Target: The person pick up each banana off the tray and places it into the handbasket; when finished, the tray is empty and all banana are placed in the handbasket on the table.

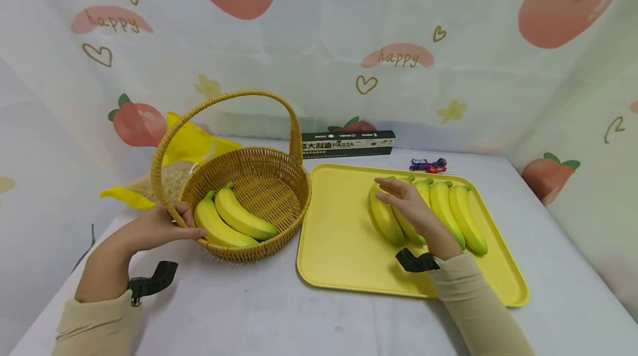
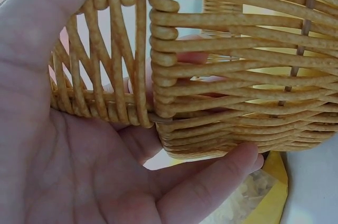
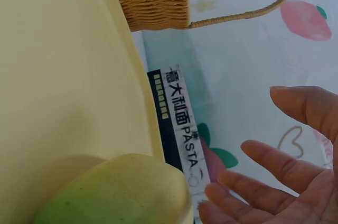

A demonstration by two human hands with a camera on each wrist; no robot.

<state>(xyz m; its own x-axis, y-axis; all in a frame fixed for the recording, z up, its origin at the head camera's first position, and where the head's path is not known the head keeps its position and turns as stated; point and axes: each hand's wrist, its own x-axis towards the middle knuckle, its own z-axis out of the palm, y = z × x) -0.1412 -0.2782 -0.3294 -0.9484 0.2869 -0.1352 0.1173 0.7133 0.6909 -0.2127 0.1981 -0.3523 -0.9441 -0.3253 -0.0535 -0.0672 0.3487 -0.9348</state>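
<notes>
Two bare hands at work over a white cloth-covered table [image 1: 259, 311], beige sleeves at both wrists. Nearest on the left, left hand [image 1: 159, 226] cupped against the outer wall of the round woven wicker basket [image 1: 279, 179], just below where its arched handle joins the rim; in the left wrist view, palm [image 2: 63, 145] and fingers [image 2: 211, 182] curled round the weave, thumb at the top edge, so gripping the basket's side. Inside the basket, two yellow bananas with green tips [image 1: 231, 217], lying side by side against the near-left wall.

Just right of the basket, touching or nearly so, a flat rectangular yellow plastic tray [image 1: 339, 234]. Right hand [image 1: 406, 204] hovering over or resting lightly on a row of yellow green-tipped bananas [image 1: 451, 209] on the tray's right half, fingers straight and spread, clamped on nothing; in the right wrist view, fingers [image 3: 285, 166] apart above a green-yellow banana end [image 3: 121, 192]; actual contact not clear.

Farther back, beyond the tray's far edge, a long dark pasta box with white lettering [image 1: 349, 143] and a small cluster of wrapped candies [image 1: 428, 165]. Behind the basket to the left, a yellow plastic bag [image 1: 194, 143]. Farthest, a white curtain printed with peaches and "happy" [image 1: 399, 57].
</notes>
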